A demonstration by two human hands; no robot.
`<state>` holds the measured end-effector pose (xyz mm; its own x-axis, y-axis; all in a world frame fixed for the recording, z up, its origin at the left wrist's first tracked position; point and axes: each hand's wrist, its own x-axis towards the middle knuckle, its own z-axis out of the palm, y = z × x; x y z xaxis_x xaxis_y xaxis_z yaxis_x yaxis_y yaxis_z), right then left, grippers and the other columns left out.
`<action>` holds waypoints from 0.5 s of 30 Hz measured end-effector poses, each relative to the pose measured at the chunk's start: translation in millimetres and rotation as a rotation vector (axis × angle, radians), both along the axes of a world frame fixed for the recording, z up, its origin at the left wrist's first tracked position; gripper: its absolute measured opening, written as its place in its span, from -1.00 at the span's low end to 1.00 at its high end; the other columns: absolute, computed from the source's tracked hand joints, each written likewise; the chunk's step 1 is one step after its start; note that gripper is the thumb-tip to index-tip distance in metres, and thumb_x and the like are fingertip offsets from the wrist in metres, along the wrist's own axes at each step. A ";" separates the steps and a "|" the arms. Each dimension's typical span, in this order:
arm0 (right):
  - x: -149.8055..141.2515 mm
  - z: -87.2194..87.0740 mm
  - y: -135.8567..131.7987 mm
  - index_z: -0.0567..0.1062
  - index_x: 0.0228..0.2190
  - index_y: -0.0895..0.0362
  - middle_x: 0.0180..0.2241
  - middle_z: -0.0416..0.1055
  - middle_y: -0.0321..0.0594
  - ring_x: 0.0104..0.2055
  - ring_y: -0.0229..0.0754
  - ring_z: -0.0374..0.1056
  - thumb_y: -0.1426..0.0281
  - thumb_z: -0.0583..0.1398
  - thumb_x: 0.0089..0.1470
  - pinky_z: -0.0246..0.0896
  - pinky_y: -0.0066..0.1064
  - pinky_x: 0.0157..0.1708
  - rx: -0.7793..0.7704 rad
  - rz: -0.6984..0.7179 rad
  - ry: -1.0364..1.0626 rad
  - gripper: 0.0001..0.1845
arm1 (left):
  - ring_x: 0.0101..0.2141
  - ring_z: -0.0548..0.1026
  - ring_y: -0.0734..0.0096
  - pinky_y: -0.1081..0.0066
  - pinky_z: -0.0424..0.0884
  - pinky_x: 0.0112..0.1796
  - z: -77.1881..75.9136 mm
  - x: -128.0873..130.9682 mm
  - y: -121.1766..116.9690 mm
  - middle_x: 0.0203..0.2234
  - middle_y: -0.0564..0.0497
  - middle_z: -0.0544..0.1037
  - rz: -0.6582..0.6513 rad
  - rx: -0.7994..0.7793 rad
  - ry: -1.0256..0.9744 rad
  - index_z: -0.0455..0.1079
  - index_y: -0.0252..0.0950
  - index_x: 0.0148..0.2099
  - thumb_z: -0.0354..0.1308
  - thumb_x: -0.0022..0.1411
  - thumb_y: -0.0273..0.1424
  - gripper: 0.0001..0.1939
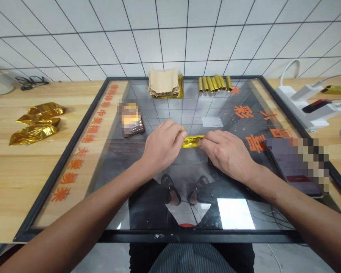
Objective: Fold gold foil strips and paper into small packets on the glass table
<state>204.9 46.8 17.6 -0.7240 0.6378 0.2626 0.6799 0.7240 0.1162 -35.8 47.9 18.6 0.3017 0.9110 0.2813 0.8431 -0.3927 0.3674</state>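
Observation:
A strip of shiny gold foil paper lies on the glass tabletop, stretched between my two hands. My left hand pinches its left end, fingers curled in. At the right end, my right hand grips the strip with bent fingers. Behind them, several rolled gold paper tubes stand in a row near the back edge. A stack of brown paper sheets sits to their left, with gold paper showing beneath it. The undersides of both hands are hidden.
Folded gold foil pieces lie on the wood at left, near black glasses. A small partly blurred box or pack sits left of my hands. A phone lies at right, below a white power strip with plugs and cables.

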 end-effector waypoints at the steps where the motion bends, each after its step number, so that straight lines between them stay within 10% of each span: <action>1: 0.4 -0.9 0.1 0.61 -0.20 0.14 -0.31 0.46 -0.19 -0.27 -0.07 0.28 0.44 0.10 0.48 0.07 -0.21 -0.24 0.007 0.003 0.008 -0.72 | -0.15 0.51 0.23 0.24 0.37 -0.17 1.6 1.0 6.9 -0.19 -0.03 0.57 0.018 -0.050 -0.020 0.54 -0.25 -0.11 0.00 0.57 -0.35 -0.71; 15: 0.9 -2.4 1.7 0.60 -0.20 0.15 -0.27 0.51 -0.14 -0.24 -0.03 0.35 0.38 0.11 0.48 0.16 -0.17 -0.22 -0.057 -0.027 0.114 -0.73 | -0.23 0.48 0.27 0.27 0.35 -0.15 -1.0 11.6 31.2 -0.33 0.01 0.53 -0.160 -0.227 -0.105 0.52 -0.25 -0.35 0.21 0.30 -0.49 -0.85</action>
